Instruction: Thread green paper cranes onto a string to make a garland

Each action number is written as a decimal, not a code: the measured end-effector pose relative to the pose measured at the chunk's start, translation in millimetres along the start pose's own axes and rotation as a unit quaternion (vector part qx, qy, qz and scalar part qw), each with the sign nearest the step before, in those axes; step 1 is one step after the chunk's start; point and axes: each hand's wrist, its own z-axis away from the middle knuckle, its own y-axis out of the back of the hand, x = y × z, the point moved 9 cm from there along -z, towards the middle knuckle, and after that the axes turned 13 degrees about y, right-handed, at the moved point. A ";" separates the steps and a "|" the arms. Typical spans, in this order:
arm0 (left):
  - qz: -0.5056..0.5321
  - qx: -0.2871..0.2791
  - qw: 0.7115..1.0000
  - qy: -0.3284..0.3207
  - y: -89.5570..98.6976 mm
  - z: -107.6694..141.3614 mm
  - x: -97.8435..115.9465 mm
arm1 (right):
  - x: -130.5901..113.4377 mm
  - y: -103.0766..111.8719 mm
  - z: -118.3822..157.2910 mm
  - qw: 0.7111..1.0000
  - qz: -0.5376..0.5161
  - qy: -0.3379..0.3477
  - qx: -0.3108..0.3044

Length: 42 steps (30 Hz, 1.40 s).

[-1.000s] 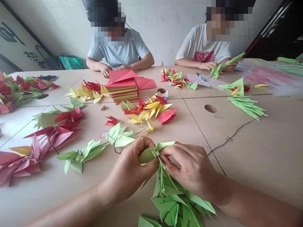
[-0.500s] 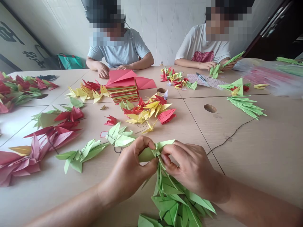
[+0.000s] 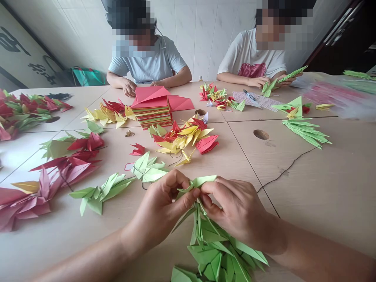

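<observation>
Between my two hands is a green origami crane [image 3: 205,180], held above the table. My left hand [image 3: 164,203] pinches it with thumb and fingers at its left side. From the right, my right hand [image 3: 237,207] grips it with thumb and forefinger close to the other hand's thumb. Right below lies a bunch of green folded paper cranes [image 3: 217,254], partly behind my right hand and cut off by the frame's lower edge. Left of my hands, light green cranes [image 3: 101,192] lie strung on a dark thread.
A stack of red, yellow and green paper [image 3: 152,109] stands mid-table amid red and yellow cranes [image 3: 185,135]. Pink cranes [image 3: 38,196] lie at left. A dark thread [image 3: 289,168] runs toward narrow green folded papers [image 3: 305,132]. Two people sit opposite, one holding green papers [image 3: 293,73].
My left thumb has moved up onto the crane, and the paper at its left side is now folded over. The person at right has shifted the green papers slightly.
</observation>
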 end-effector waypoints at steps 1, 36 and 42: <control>-0.010 0.005 1.000 0.001 0.4 0.1 -0.2 | 0.2 0.0 0.2 1.000 0.000 -0.001 0.000; 0.056 0.035 0.997 -0.025 20.9 -5.3 4.9 | 24.8 -15.4 3.7 0.970 -0.210 -0.114 -0.044; 0.065 -0.004 0.998 -0.013 14.4 -3.2 7.8 | 39.6 -25.6 14.8 0.900 -0.348 -0.257 -0.053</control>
